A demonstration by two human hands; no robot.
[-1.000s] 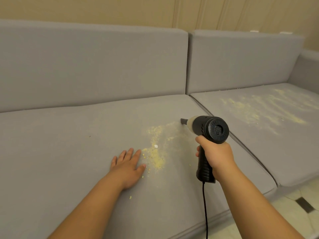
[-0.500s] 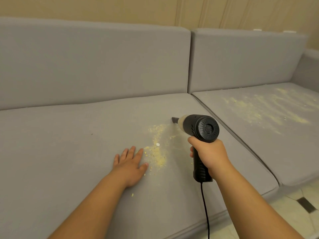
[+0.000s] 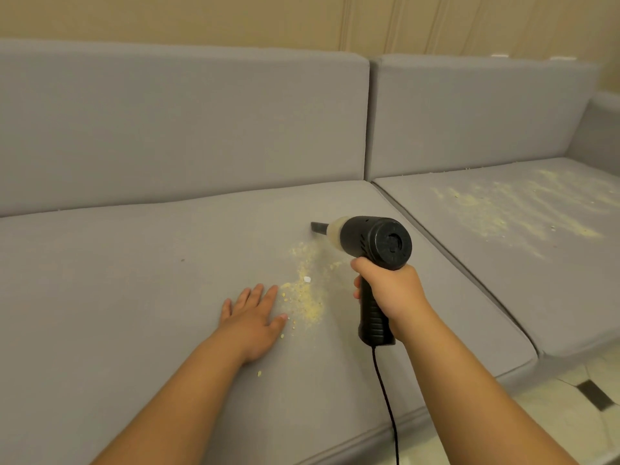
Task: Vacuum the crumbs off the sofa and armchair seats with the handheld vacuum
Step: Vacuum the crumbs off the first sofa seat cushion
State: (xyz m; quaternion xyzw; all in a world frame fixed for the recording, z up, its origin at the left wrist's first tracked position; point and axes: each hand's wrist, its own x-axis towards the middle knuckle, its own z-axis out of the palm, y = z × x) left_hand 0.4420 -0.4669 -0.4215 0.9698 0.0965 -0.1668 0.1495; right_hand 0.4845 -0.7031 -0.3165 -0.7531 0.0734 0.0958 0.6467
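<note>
The right hand (image 3: 391,290) is wrapped around the black pistol grip of the handheld vacuum (image 3: 372,250), fingers curled tight about the handle just below the round motor housing. The vacuum is held above the left seat cushion (image 3: 117,297) of the grey sofa (image 3: 188,122), its dark nozzle (image 3: 319,227) pointed away from the person and to the left, toward the backrest. Whether the nozzle tip touches the fabric cannot be told. A pale translucent collar is seen between the nozzle and the black body. A black cord (image 3: 385,397) hangs from the base of the handle and runs down over the front edge of the cushion.

The left hand (image 3: 253,317) is laid flat, palm down, on the same cushion, fingers straight and slightly spread, nothing held. A patch of yellow crumbs (image 3: 307,293) lies between the two hands, just beside the left fingertips and thumb and below and to the left of the vacuum's nozzle. A small white fragment (image 3: 306,279) is seen within the patch, and a few stray crumbs (image 3: 259,373) are scattered near the left wrist.

On the right seat cushion (image 3: 503,297), well apart from both hands, a broader, thinner spread of crumbs (image 3: 496,213) is strewn across the fabric. Beyond the sofa's front edge at lower right, a pale tiled floor (image 3: 553,424) with a dark inset is visible, and a beige wall (image 3: 201,18) stands behind the backrests.
</note>
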